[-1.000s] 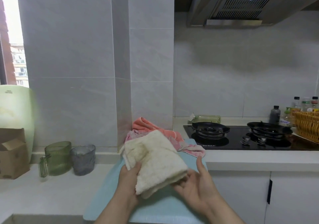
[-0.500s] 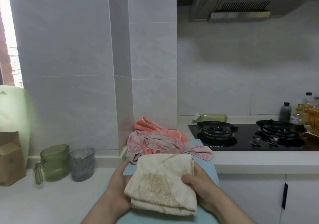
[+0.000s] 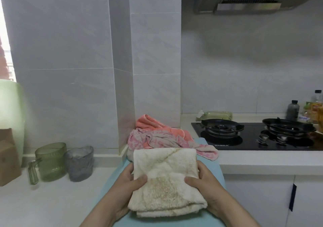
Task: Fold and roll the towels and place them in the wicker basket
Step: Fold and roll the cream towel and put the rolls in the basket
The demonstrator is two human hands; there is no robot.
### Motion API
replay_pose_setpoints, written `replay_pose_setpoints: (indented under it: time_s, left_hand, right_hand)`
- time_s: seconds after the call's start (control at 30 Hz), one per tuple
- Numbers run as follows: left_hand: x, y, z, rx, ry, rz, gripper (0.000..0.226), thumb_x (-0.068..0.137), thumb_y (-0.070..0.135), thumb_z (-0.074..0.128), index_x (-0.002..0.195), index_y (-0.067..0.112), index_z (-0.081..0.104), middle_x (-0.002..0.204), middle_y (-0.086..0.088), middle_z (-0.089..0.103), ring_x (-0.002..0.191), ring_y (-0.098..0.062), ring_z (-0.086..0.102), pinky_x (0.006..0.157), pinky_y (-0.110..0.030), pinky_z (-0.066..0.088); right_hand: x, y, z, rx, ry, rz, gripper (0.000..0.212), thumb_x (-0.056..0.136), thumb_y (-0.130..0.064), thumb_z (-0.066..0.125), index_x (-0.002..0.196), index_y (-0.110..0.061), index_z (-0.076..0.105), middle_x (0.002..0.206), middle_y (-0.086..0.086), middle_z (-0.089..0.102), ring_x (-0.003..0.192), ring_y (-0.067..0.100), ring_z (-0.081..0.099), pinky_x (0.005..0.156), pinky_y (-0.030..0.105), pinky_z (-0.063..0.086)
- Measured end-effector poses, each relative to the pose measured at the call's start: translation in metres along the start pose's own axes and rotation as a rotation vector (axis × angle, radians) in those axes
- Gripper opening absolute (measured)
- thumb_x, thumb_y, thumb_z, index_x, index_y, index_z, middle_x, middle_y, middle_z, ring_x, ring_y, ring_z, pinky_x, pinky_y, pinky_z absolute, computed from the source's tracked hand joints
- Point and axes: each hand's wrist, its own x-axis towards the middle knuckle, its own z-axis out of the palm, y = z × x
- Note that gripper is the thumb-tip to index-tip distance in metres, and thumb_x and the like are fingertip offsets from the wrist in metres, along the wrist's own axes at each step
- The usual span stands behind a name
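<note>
A folded cream towel lies in front of me over a light blue towel spread on the counter. My left hand grips its left edge, thumb on top. My right hand grips its right edge the same way. Behind it sits a heap of a pink patterned towel and an orange towel. A sliver of the wicker basket shows at the far right edge.
A green cup and a grey cup stand at the left, beside a cardboard box. A black gas hob lies at the right, with bottles behind it. A tiled pillar rises behind the towels.
The cream towel came down from a lifted, tilted hold to lie flat and square on the blue towel. Both hands now hold its sides. The view shifted left, so the basket is nearly out of frame.
</note>
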Motion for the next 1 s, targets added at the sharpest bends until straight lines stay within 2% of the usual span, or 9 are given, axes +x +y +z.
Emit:
replay_pose_setpoints:
  time_s: [0.2,0.3,0.37,0.53,0.67,0.73,0.87,0.93,1.0]
  left_hand:
    - [0.0008,-0.0008,0.0001,0.012,-0.067,-0.01,0.085,0.051,-0.009,0.087,0.127,0.011,0.054,0.114,-0.021,0.069,0.102,-0.041,0.068,0.073,-0.047,0.06]
    - [0.0012,-0.0005,-0.0008,0.013,0.002,0.014,0.058,0.07,-0.017,0.071,0.121,0.007,0.058,0.107,-0.022,0.072,0.093,-0.039,0.071,0.066,-0.044,0.061]
    - [0.0014,0.0005,-0.0018,-0.004,0.0,-0.003,0.055,0.074,-0.021,0.065,0.122,0.005,0.057,0.109,-0.023,0.071,0.094,-0.039,0.07,0.068,-0.045,0.061]
    - [-0.0021,0.0024,0.0005,-0.072,-0.13,-0.067,0.094,0.038,-0.008,0.091,0.123,0.009,0.056,0.118,-0.025,0.067,0.104,-0.043,0.066,0.074,-0.047,0.06]
    - [-0.0011,0.0011,-0.0009,0.004,-0.116,-0.062,0.073,0.061,-0.022,0.076,0.123,0.01,0.054,0.112,-0.024,0.069,0.101,-0.043,0.068,0.072,-0.048,0.06]
    - [-0.0002,0.0004,-0.0017,0.033,-0.081,-0.047,0.062,0.072,-0.025,0.065,0.123,0.009,0.054,0.109,-0.022,0.071,0.098,-0.041,0.069,0.071,-0.046,0.06]
    - [-0.0009,0.0001,-0.0019,0.006,-0.138,-0.059,0.079,0.054,-0.012,0.081,0.125,0.01,0.054,0.115,-0.024,0.068,0.104,-0.042,0.066,0.073,-0.046,0.059]
    - [0.0,-0.0012,-0.0023,0.018,-0.162,-0.061,0.085,0.049,-0.012,0.081,0.127,0.01,0.053,0.118,-0.024,0.067,0.106,-0.043,0.066,0.074,-0.045,0.059]
    - [0.0016,-0.0018,-0.0026,0.013,-0.166,-0.05,0.08,0.052,-0.016,0.079,0.125,0.007,0.054,0.116,-0.025,0.067,0.104,-0.043,0.066,0.073,-0.045,0.06]
  right_hand:
    - [-0.0046,-0.0019,-0.0024,0.126,-0.026,-0.005,0.044,0.085,0.005,0.067,0.122,-0.014,0.055,0.112,0.015,0.072,0.103,0.037,0.068,0.089,0.05,0.054]
    - [-0.0034,0.0008,-0.0027,0.144,-0.097,0.067,0.059,0.07,0.004,0.068,0.127,-0.005,0.053,0.118,0.022,0.067,0.109,0.041,0.064,0.095,0.053,0.051]
    - [-0.0022,0.0012,-0.0018,0.084,-0.079,0.058,0.051,0.076,0.012,0.062,0.124,0.0,0.056,0.115,0.022,0.069,0.106,0.039,0.067,0.086,0.046,0.055]
    - [-0.0033,0.0004,-0.0048,0.093,-0.022,0.044,0.042,0.087,0.016,0.053,0.123,-0.004,0.058,0.113,0.021,0.069,0.102,0.04,0.067,0.078,0.041,0.057]
    - [-0.0056,-0.0037,0.0004,0.126,-0.106,0.056,0.041,0.09,0.0,0.06,0.128,-0.014,0.053,0.121,0.015,0.068,0.11,0.036,0.065,0.088,0.046,0.055]
    - [-0.0059,-0.0045,-0.0006,0.099,-0.165,0.067,0.06,0.078,0.002,0.072,0.13,-0.018,0.05,0.122,0.015,0.067,0.111,0.037,0.065,0.094,0.051,0.052]
    - [-0.0061,-0.0039,-0.0016,-0.043,-0.132,0.028,0.066,0.076,0.013,0.066,0.131,-0.021,0.051,0.119,0.009,0.07,0.109,0.031,0.067,0.096,0.053,0.051]
    - [-0.0074,-0.0046,-0.0017,-0.017,-0.124,0.023,0.06,0.083,0.018,0.058,0.128,-0.02,0.053,0.117,0.011,0.07,0.106,0.033,0.068,0.091,0.051,0.054]
    - [-0.0079,-0.006,-0.002,0.037,-0.127,0.04,0.055,0.084,0.02,0.051,0.127,-0.015,0.055,0.112,0.017,0.07,0.093,0.035,0.07,0.07,0.041,0.058]
